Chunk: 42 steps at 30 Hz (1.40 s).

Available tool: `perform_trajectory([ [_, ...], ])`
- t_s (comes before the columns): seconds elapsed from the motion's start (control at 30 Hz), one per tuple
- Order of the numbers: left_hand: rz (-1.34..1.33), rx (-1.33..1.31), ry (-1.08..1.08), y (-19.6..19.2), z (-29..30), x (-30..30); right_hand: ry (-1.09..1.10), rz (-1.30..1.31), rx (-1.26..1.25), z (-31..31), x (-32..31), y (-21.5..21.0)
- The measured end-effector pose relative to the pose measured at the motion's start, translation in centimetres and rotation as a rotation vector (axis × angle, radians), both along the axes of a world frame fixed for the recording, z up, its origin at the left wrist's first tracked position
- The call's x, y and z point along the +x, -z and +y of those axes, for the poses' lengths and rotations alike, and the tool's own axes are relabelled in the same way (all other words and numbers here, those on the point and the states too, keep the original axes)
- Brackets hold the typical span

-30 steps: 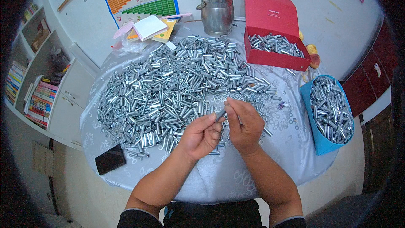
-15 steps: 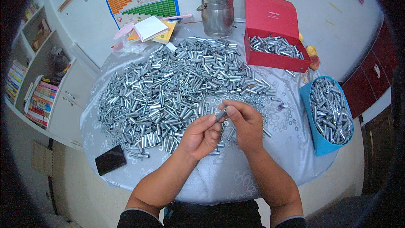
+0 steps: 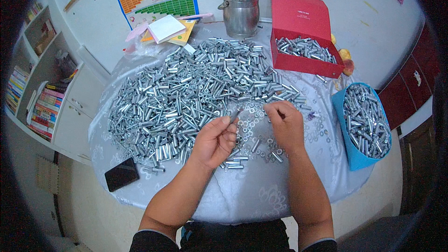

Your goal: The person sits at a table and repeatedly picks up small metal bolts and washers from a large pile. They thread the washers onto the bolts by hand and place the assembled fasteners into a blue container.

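My left hand (image 3: 214,141) is closed in a pinch around a short grey metal sleeve (image 3: 235,114), which tilts up and to the right from the fingertips. To its right, my right hand (image 3: 287,125) hovers over scattered flat washers (image 3: 252,120) with thumb and fingers pressed together. Whatever those fingers hold, if anything, is too small to make out. A wide heap of shiny metal sleeves (image 3: 172,98) spreads across the table left of and beyond both hands. A few loose sleeves (image 3: 234,162) lie just below the left hand.
A red box (image 3: 305,68) with its lid up holds more metal pieces at the back right. Nearer stands a full blue bin (image 3: 345,133). A steel canister (image 3: 240,14), notebooks (image 3: 166,30) and a black phone (image 3: 122,175) also rest on the grey tablecloth (image 3: 233,196).
My hands have separated: the right has come off the sleeve and shifted right over the washers. The left, still gripping the sleeve, has moved slightly left.
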<state>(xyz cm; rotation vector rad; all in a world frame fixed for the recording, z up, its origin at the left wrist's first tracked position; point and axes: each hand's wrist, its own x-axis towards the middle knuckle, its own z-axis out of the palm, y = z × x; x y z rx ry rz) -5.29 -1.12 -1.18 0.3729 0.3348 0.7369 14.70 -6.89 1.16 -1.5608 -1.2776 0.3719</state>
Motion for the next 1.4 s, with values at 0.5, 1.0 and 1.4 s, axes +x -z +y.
perform_trajectory([
  [0.5,0.206,0.134,-0.098,-0.1,0.4,-0.2,-0.035,-0.57,-0.139,1.5,1.0,3.0],
  [1.0,0.306,0.233,-0.061,-0.4,-0.1,0.2,-0.091,0.293,-0.06,1.2,0.5,1.1],
  [1.4,0.314,0.245,0.018,-0.5,-0.7,0.6,-0.36,0.769,-0.077,-0.2,-0.7,-0.2],
])
